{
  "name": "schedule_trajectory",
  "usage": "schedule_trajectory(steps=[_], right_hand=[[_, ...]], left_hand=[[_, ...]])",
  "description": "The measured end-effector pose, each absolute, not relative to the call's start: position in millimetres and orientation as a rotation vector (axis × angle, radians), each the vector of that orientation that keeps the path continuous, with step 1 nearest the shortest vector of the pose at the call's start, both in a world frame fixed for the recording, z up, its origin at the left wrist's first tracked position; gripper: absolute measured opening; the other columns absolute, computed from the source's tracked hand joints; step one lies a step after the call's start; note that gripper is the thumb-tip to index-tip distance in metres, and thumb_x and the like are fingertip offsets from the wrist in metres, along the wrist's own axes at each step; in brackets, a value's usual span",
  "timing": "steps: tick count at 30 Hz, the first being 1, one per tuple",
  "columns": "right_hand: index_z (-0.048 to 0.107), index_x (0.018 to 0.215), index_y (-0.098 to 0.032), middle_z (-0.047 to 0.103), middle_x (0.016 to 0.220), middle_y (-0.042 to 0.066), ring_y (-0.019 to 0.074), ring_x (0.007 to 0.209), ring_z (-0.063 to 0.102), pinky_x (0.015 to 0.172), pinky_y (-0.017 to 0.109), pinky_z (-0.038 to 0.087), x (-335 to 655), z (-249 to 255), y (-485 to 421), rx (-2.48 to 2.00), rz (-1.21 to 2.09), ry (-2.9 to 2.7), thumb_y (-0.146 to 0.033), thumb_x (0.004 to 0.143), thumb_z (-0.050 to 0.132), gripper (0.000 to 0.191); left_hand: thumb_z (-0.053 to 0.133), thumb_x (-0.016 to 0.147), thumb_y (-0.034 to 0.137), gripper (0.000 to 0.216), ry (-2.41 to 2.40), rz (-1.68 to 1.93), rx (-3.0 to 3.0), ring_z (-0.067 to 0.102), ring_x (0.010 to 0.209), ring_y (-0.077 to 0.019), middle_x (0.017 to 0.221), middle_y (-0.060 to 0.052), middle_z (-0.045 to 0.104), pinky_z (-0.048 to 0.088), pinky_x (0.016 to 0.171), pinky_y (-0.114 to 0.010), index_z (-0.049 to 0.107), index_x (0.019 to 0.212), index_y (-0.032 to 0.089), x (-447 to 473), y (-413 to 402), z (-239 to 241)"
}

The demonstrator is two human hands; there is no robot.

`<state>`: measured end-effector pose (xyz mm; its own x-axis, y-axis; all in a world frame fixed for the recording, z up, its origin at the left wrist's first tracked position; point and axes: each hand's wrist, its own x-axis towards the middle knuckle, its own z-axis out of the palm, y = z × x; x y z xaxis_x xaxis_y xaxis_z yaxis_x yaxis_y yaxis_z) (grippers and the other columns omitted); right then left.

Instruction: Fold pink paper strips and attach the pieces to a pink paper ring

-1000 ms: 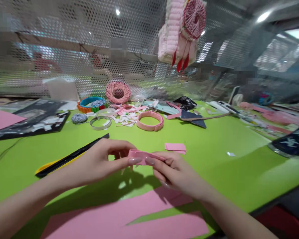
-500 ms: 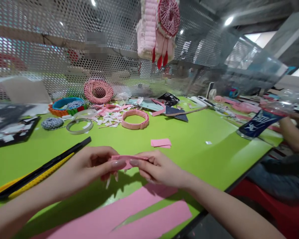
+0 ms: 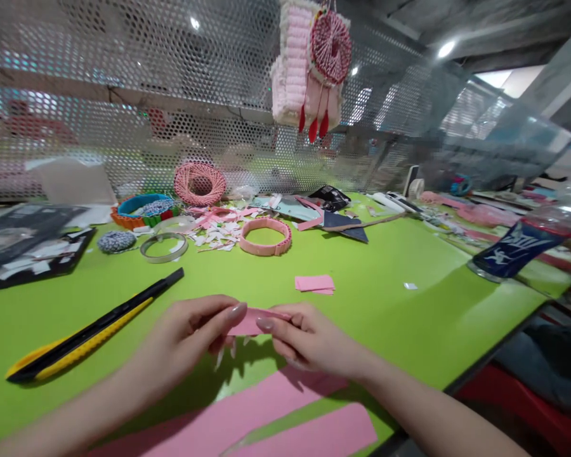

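Between my two hands is a small pink strip [image 3: 250, 322], paper or thin felt by its look, held above the green table. My left hand [image 3: 204, 327] pinches its left end between thumb and fingers. At the other end, my right hand [image 3: 302, 330] grips it the same way, thumb on the near face. Beyond them lies a small stack of pink rectangles [image 3: 314, 284]. Long pink strips [image 3: 247, 406] lie flat below my hands, partly covered by my left forearm and cut off by the frame's lower edge. Left of my left hand rests a yellow and black utility knife [image 3: 99, 327].
Farther back stand a pink band ring [image 3: 265, 238], a roll of tape [image 3: 164, 247], a pink string-wound ring [image 3: 200, 183] and white scraps [image 3: 217, 235]. A blue-labelled bottle [image 3: 516, 247] leans at right, beside a person. A perforated metal panel [image 3: 209, 82] borders the table's back.
The pink strip now shows more of its flat face, and my left thumb has shifted up along it. The whole view has swung slightly, moving the scene right and down.
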<state>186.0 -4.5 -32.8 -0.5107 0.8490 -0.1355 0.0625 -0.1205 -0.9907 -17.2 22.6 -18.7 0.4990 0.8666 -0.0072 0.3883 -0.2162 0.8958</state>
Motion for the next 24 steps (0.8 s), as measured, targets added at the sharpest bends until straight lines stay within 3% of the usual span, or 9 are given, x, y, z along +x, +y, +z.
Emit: schedule_trajectory(steps=[4,9,13,17,19,21,24], right_hand=[[0.043,0.066,-0.019,0.035,0.042,-0.011,0.0024,0.032,0.026,0.033,0.016,0.02,184.0,-31.7,-7.8,-0.991,1.8,-1.504,-0.051,0.091,0.05,0.041],[0.046,0.069,-0.018,0.035,0.039,-0.012,0.003,0.028,0.027,0.03,0.015,0.019,185.3,-36.8,-13.5,-1.074,1.8,-1.441,-0.055,0.088,0.051,0.042],[0.051,0.079,-0.017,0.039,0.038,-0.012,0.0037,0.027,0.03,0.032,0.015,0.03,185.4,-44.6,-15.0,-1.016,1.913,-1.394,-0.058,0.087,0.052,0.042],[0.054,0.092,-0.015,0.062,0.063,0.0,0.0092,0.05,0.056,0.05,0.02,0.047,186.1,-36.7,-16.1,-1.002,2.065,-1.426,-0.06,0.079,0.061,0.048],[0.055,0.096,-0.014,0.064,0.075,0.004,0.0112,0.064,0.061,0.063,0.024,0.05,186.8,-28.6,-15.4,-1.03,2.064,-1.465,-0.057,0.077,0.065,0.048],[0.055,0.094,-0.014,0.063,0.077,0.004,0.0103,0.063,0.059,0.067,0.026,0.05,186.6,-23.0,-13.8,-1.025,2.094,-1.52,-0.058,0.081,0.06,0.046],[0.051,0.089,-0.016,0.058,0.064,-0.001,0.0084,0.048,0.052,0.053,0.022,0.046,183.5,-24.1,-12.2,-1.053,2.067,-1.628,-0.06,0.089,0.044,0.045]], left_hand=[[0.053,0.087,0.044,0.034,1.053,0.761,1.852,0.046,0.048,-0.0087,0.053,0.004,0.053,0.033,0.045,-0.018,0.064,0.07,0.017,-17.7,18.6,-20.0],[0.045,0.091,0.044,0.039,1.016,0.568,1.834,0.045,0.049,-0.0084,0.052,0.005,0.049,0.035,0.047,-0.017,0.057,0.065,0.017,-14.6,18.5,-17.6],[0.041,0.093,0.039,0.036,1.056,0.63,1.938,0.047,0.051,-0.0095,0.053,0.004,0.05,0.035,0.049,-0.018,0.051,0.065,0.018,-12.6,14.6,-15.5],[0.038,0.094,0.033,0.032,0.978,0.67,2.169,0.047,0.052,-0.0101,0.056,0.003,0.048,0.035,0.052,-0.019,0.053,0.069,0.019,-15.1,10.1,-16.8],[0.036,0.095,0.031,0.032,0.914,0.579,2.245,0.047,0.054,-0.0103,0.06,0.002,0.052,0.035,0.054,-0.019,0.055,0.072,0.018,-16.6,8.9,-18.7],[0.035,0.095,0.032,0.032,0.853,0.473,2.283,0.048,0.058,-0.011,0.066,0.0,0.056,0.037,0.057,-0.02,0.057,0.077,0.017,-17.2,8.7,-20.5],[0.034,0.096,0.036,0.035,0.881,0.415,2.172,0.052,0.063,-0.0123,0.071,-0.002,0.061,0.039,0.06,-0.021,0.061,0.083,0.017,-15.3,11.0,-20.4]])
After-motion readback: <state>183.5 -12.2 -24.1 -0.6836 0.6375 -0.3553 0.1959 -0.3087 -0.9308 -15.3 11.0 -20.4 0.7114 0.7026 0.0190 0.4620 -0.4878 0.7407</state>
